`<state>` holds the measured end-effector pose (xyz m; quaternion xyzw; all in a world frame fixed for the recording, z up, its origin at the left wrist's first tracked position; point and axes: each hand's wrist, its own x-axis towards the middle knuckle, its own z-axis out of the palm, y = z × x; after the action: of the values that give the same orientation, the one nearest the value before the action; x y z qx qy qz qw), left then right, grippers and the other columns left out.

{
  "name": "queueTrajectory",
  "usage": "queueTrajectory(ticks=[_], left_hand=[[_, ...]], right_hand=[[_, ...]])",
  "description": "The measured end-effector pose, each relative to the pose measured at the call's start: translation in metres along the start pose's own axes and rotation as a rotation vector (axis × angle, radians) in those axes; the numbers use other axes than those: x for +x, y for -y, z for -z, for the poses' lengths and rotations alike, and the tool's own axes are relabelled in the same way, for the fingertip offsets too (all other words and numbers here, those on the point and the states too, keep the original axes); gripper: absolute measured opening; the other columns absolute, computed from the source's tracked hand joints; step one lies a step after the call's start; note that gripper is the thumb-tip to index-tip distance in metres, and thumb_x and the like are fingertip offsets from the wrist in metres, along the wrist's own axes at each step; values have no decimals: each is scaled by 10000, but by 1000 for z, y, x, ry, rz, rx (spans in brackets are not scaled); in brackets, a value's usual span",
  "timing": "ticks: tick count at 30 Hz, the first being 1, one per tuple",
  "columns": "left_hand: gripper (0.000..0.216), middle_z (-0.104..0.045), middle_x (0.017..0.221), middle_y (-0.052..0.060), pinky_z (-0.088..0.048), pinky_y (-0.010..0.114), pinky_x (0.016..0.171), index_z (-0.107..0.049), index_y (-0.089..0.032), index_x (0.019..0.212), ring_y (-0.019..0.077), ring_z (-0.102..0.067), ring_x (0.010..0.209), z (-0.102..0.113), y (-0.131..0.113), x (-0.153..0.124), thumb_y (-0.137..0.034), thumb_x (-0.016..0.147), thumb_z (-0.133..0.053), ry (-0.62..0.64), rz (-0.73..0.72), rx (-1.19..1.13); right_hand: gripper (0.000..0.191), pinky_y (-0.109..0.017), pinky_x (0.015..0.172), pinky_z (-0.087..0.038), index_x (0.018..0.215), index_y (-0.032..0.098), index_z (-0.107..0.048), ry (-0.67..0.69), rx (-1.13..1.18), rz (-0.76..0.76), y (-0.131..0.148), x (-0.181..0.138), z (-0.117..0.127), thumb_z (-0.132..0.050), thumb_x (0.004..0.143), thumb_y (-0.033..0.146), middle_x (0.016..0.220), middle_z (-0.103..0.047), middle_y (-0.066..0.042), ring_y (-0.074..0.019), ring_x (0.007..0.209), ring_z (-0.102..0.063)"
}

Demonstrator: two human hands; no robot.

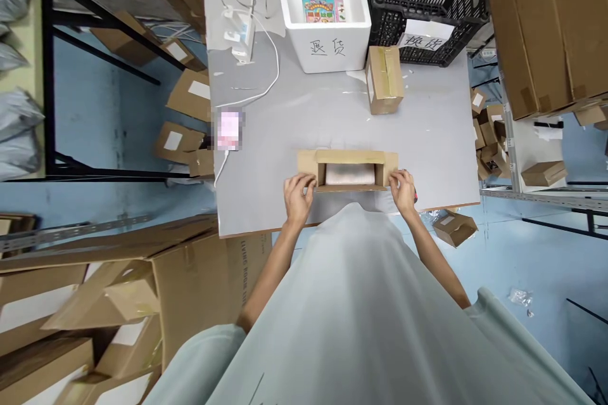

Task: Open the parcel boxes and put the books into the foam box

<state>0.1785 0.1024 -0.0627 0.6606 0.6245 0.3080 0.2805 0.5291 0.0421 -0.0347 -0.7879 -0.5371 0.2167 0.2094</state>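
An opened cardboard box [350, 156] lies at the front edge of the grey table, its flaps folded out to the sides. Inside it a pale, whitish item [350, 173] is visible; its kind I cannot make out. My left hand [298, 196] pinches the left flap between thumb and fingers. On the opposite side, my right hand [403, 189] grips the right flap in the same way. Just beside the right hand a small dark and red object [415, 196] shows, mostly hidden.
Behind stand a taped carton [384, 80], a white bin [323, 50] with colourful packets, and black crates [427, 6]. A power strip [243, 37] and a blurred phone [228, 130] with cables lie left. A large carton of boxes [199, 291] flanks the table's front left.
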Motion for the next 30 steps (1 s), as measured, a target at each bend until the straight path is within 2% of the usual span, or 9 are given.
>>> queueTrajectory(ticks=[2,4,6,8,11,15,18,25,30], left_hand=[[375,-772,1179,149,-609,521,1085,-785,-218,1187,284,-729,1100,-1,0,4,-535,1095,-607,85,21,-102],[488,-752,1222,150,-646,486,1033,-767,-199,1248,260,-743,1058,-1,4,9,-633,1051,-662,125,68,-164],[622,-709,1331,167,-651,484,1045,-745,-194,1322,281,-736,1170,1,10,12,-706,969,-753,179,78,-179],[755,-648,1457,181,-634,507,1098,-705,-206,1416,333,-673,1356,3,14,13,-724,884,-842,258,56,-164],[827,-572,1583,180,-544,551,1236,-618,-230,1547,366,-558,1522,7,14,9,-629,876,-892,341,-1,-94],[706,-535,1647,185,-424,583,1339,-587,-238,1580,375,-520,1559,5,6,0,-401,947,-851,362,-47,35],[627,-530,1660,194,-428,598,1330,-617,-234,1541,396,-520,1555,0,0,-5,-307,952,-822,352,-36,84],[393,-565,1648,201,-462,561,1303,-707,-205,1388,382,-560,1517,-14,-7,-8,-282,1005,-747,267,9,93],[266,-523,1705,199,-469,558,1294,-749,-202,1278,380,-564,1509,-16,-9,-14,-291,1033,-696,260,22,106]], right_hand=[[405,-505,1173,-580,1284,181,-782,87,77,6,5,2,-2,-500,1108,411,1375,-721,-190,-301,1300,-691],[419,-483,1097,-633,1339,173,-766,157,116,-33,7,6,-1,-557,1098,443,1396,-719,-191,-289,1231,-727],[446,-476,1082,-645,1391,184,-753,201,108,-26,7,12,2,-626,1077,474,1430,-707,-187,-285,1226,-731],[445,-494,1166,-601,1412,216,-758,207,79,71,6,21,6,-664,1067,480,1507,-664,-179,-296,1350,-685],[436,-527,1296,-490,1472,261,-745,167,62,254,7,41,9,-599,1105,446,1705,-503,-163,-308,1533,-566],[593,-550,1314,-465,1684,247,-561,167,49,275,15,84,0,-549,1124,442,1814,-364,-174,-327,1526,-574],[590,-567,1324,-439,1664,200,-581,243,-57,214,22,116,-13,-581,1107,396,1829,-363,-181,-367,1568,-525],[454,-470,1267,-456,1493,114,-705,468,-236,221,30,136,-25,-460,1145,274,1557,-687,-187,-333,1415,-611],[458,-483,1257,-453,1505,111,-689,472,-267,234,35,133,-20,-451,1153,282,1507,-716,-188,-337,1368,-621]])
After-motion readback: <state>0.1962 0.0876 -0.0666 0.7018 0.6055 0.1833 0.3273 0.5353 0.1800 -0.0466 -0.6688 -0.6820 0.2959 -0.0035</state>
